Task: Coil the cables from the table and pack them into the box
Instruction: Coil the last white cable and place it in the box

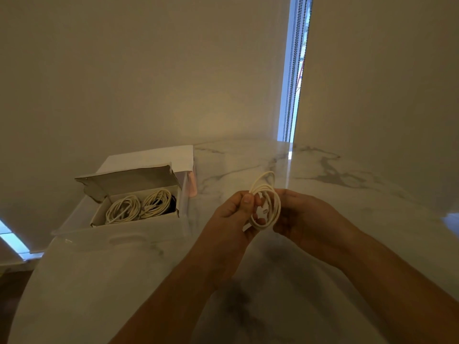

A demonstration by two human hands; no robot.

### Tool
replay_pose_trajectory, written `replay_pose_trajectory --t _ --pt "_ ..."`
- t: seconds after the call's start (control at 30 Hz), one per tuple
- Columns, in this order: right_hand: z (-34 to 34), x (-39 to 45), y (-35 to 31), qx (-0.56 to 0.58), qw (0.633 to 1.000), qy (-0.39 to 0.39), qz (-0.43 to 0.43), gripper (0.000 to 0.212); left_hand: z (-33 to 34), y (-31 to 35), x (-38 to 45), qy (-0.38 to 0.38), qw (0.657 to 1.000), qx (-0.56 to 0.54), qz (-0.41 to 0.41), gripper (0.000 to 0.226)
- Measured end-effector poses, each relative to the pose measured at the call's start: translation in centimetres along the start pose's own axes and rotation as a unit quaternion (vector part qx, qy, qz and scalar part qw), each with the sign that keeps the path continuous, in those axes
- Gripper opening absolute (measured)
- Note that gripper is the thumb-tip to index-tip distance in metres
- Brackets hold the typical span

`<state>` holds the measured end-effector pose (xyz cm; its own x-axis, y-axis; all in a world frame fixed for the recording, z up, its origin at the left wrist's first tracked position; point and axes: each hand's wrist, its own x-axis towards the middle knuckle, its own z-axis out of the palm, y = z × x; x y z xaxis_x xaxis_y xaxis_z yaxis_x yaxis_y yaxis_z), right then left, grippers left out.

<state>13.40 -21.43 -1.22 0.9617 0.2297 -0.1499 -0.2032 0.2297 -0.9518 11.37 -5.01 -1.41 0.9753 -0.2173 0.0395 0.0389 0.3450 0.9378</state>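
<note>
Head view, looking forward and down over a white marble-patterned table (335,244). Both hands are raised above the tabletop, holding a coiled white cable (269,207) between them. The left hand (232,214) pinches the left side of the coil, its thumb pressed on top of the loops and its fingers curled beneath. The right hand (301,214) grips the right side of the coil with curled fingers. To the left, an open cardboard box (99,214) stands on a translucent lidded container (119,242) at the table's far left edge; its flap is raised. Inside it lie two coiled white cables (139,207) side by side. A white carton (159,157) sits just behind the box.
</note>
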Motion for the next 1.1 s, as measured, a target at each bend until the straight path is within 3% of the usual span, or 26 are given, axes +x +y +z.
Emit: replay_pose_trajectory --t 0.37,0.43,0.53,0.67,0.77,0.9,0.97,1.1 --pt "1.3 -0.8 -0.5 -0.008 0.997 -0.072 -0.003 0.039 -0.3 -0.3 0.4 0.033 0.998 0.047 0.022 0.032" --pt "1.3 -0.7 -0.4 -0.028 0.998 -0.061 -0.010 0.043 -0.4 -0.4 0.4 0.039 0.998 0.051 0.023 0.032" --pt "1.4 -0.7 0.0 -0.091 0.994 -0.037 -0.048 0.033 -0.6 -0.5 0.4 0.033 0.995 0.085 0.031 0.031" --pt "1.1 -0.7 -0.2 -0.134 0.988 -0.038 -0.066 0.041 -0.9 -0.6 0.7 0.053 0.989 0.127 0.051 0.030" --pt "0.9 -0.8 -0.5 -0.265 0.957 -0.003 -0.115 0.035 -1.3 -0.7 1.0 0.082 0.981 0.161 0.075 0.027" --pt "0.3 -0.7 -0.8 -0.444 0.870 0.071 -0.201 0.011 -1.9 -0.6 1.3 0.128 0.962 0.213 0.110 0.027" --pt "-0.1 -0.5 -0.7 -0.489 0.836 0.086 -0.233 0.009 -2.0 -0.6 1.4 0.135 0.958 0.227 0.113 0.026" --pt "-1.1 -0.3 -1.0 -0.492 0.810 0.135 -0.291 0.009 -2.0 -0.5 1.6 0.139 0.959 0.224 0.105 0.027"
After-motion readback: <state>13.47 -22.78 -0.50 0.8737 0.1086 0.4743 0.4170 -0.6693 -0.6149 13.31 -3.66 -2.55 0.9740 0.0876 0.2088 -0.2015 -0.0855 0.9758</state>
